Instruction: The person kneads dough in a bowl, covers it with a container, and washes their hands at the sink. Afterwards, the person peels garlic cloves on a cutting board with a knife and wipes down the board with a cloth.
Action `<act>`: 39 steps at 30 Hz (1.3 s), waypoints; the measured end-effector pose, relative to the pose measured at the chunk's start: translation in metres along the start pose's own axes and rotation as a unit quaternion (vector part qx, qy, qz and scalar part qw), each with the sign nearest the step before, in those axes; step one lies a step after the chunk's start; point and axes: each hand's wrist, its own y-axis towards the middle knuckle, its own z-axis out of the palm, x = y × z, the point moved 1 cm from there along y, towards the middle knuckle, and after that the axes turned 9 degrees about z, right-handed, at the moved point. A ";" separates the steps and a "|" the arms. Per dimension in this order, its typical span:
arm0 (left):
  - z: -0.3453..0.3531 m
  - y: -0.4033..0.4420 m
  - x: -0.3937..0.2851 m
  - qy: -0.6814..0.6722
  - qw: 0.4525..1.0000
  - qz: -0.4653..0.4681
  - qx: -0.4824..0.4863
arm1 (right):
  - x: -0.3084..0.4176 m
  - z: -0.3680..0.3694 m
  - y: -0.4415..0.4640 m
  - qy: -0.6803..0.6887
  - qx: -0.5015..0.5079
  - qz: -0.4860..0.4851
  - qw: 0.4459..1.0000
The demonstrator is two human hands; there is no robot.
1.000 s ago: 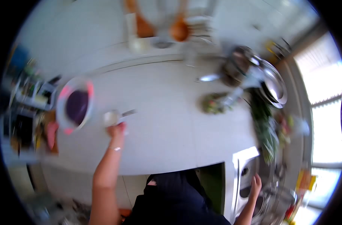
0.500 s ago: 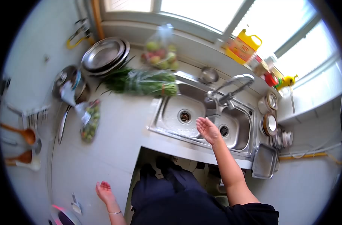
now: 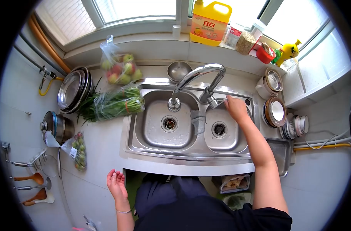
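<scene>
- Faucet (image 3: 201, 70), upper centre: shiny, arched metal.
- Right hand (image 3: 236, 109): fingers narrow beside it; cannot tell whether gripping.
- Left hand (image 3: 117, 185): fingers loosely parted near counter edge.
- Sink rim (image 3: 183, 154) bounds open basin room.

Person's at the sink (image 3: 166, 152), R hand (image 3: 236, 107) up by the tap (image 3: 212, 99), over the smaller right bowl (image 3: 221, 140). L hand (image 3: 117, 184) empty, near the counter edge. Greens (image 3: 115, 103) in plastic left of sink, bagged fruit (image 3: 121, 69) just behind; yellow jug (image 3: 210, 23) on far sill.
</scene>
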 end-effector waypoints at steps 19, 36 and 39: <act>0.180 0.086 0.060 0.092 0.948 -0.110 0.284 | 0.089 0.071 -0.029 0.656 0.231 0.206 0.688; 0.251 0.128 0.136 0.095 0.945 -0.181 0.256 | 0.043 -0.015 -0.014 -0.017 0.020 0.064 0.998; 0.251 0.128 0.138 0.085 0.945 -0.183 0.257 | 0.036 -0.010 -0.011 -0.050 0.038 0.071 0.995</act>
